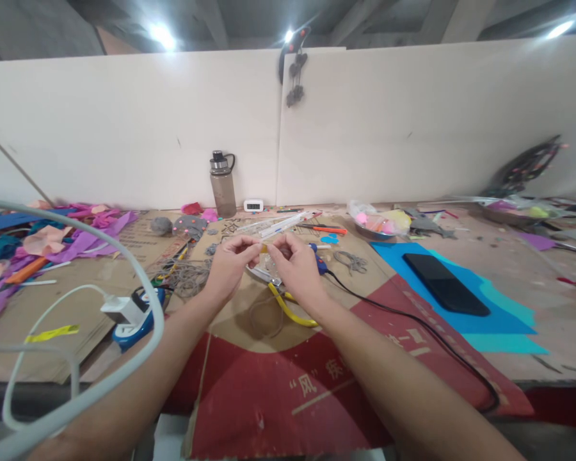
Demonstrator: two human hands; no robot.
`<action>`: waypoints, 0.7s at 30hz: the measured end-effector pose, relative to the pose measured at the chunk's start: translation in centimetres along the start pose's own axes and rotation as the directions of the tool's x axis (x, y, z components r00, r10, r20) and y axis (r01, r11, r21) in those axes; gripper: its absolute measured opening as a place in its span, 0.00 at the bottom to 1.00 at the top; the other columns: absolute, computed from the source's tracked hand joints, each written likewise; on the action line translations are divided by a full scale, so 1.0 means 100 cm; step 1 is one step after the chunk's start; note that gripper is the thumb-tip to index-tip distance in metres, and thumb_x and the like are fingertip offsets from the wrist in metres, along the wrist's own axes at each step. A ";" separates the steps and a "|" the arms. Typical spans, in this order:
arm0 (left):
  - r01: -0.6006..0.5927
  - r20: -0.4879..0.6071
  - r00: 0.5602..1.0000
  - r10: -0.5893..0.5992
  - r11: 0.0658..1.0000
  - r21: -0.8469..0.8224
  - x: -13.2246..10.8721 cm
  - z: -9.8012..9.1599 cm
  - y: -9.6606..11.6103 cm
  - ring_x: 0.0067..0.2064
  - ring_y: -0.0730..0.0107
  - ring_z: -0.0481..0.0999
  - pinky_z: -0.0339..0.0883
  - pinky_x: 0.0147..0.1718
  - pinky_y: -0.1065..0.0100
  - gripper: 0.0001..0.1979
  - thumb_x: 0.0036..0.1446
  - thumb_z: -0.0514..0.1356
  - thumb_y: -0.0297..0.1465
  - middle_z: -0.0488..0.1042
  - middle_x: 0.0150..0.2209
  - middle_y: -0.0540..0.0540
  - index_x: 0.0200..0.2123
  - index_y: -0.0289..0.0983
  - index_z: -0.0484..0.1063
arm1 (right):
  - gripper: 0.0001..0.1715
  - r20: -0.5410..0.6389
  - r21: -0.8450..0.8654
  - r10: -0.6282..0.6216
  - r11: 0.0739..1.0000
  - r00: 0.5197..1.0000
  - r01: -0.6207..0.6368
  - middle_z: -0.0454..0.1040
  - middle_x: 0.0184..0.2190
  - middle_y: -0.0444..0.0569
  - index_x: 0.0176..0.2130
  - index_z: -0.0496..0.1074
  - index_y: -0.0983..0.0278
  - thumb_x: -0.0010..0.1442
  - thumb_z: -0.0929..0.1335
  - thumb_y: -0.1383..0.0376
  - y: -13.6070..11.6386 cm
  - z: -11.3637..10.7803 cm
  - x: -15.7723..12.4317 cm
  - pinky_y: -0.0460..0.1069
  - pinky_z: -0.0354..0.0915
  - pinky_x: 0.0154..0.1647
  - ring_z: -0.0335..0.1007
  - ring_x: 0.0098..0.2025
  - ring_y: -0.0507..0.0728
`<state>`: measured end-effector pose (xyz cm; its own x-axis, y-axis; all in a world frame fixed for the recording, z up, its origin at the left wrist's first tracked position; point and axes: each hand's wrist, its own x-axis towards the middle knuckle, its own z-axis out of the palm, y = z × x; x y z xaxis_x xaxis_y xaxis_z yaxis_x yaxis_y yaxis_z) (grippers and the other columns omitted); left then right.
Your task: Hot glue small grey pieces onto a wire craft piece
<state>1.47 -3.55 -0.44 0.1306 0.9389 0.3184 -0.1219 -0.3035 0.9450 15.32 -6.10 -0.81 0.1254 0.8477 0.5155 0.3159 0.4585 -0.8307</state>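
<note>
My left hand (230,262) and my right hand (295,266) meet over the middle of the cardboard-covered table (125,282). Both pinch a small yellow piece (265,248) between their fingertips; it is too small to name. Under the hands lie scissors with yellow handles (292,310) and a clear plastic item. Grey yarn (187,275) lies just left of my left hand. A loop of thin cord (264,320) rests below the wrists.
A black phone (445,283) lies on blue felt (489,307) at right. A black cable (413,326) runs across red cardboard. A grey water bottle (222,184) stands by the white partition. Pink and purple scraps (52,240) pile at left; a white charger (122,309) sits in a power strip.
</note>
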 end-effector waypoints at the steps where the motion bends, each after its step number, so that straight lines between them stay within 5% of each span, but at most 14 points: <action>1: 0.002 0.009 1.000 -0.002 1.000 -0.004 0.000 0.000 0.000 0.23 0.77 0.66 0.58 0.25 0.73 0.07 0.48 0.65 0.34 0.69 0.20 0.52 0.29 0.36 0.74 | 0.06 0.007 0.024 0.019 1.000 1.000 -0.019 0.64 0.22 0.39 0.29 0.65 0.61 0.56 0.65 0.62 0.001 0.000 0.000 0.46 0.54 0.27 0.56 0.25 0.50; 8: 0.042 0.064 0.997 -0.041 0.999 -0.013 0.001 0.000 0.003 0.22 0.76 0.66 0.60 0.24 0.72 0.08 0.48 0.65 0.35 0.69 0.19 0.52 0.28 0.36 0.74 | 0.07 0.058 0.129 0.113 0.984 0.992 -0.120 0.61 0.20 0.39 0.26 0.65 0.62 0.53 0.65 0.62 -0.002 0.000 0.003 0.45 0.51 0.24 0.53 0.22 0.49; 14: 0.075 0.169 0.982 -0.090 0.993 0.097 0.006 -0.008 0.003 0.22 0.74 0.68 0.62 0.24 0.72 0.13 0.49 0.65 0.38 0.73 0.20 0.48 0.33 0.35 0.78 | 0.08 0.053 0.074 0.110 0.991 0.992 -0.114 0.61 0.19 0.38 0.26 0.64 0.62 0.53 0.65 0.61 -0.001 -0.005 0.004 0.45 0.53 0.24 0.54 0.22 0.49; 21: 0.063 0.187 0.980 -0.067 0.998 0.024 0.004 -0.010 0.009 0.25 0.70 0.73 0.64 0.25 0.70 0.12 0.51 0.60 0.35 0.75 0.23 0.45 0.34 0.33 0.79 | 0.06 0.049 -0.017 0.066 0.998 0.997 -0.065 0.65 0.21 0.40 0.27 0.66 0.62 0.53 0.64 0.63 0.005 -0.006 0.004 0.46 0.55 0.25 0.58 0.24 0.50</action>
<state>0.40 -3.33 0.49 0.3203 0.9100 0.2631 -0.0893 -0.2475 0.9648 16.05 -5.68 -0.91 0.0994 0.8882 0.4485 0.3233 0.3974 -0.8588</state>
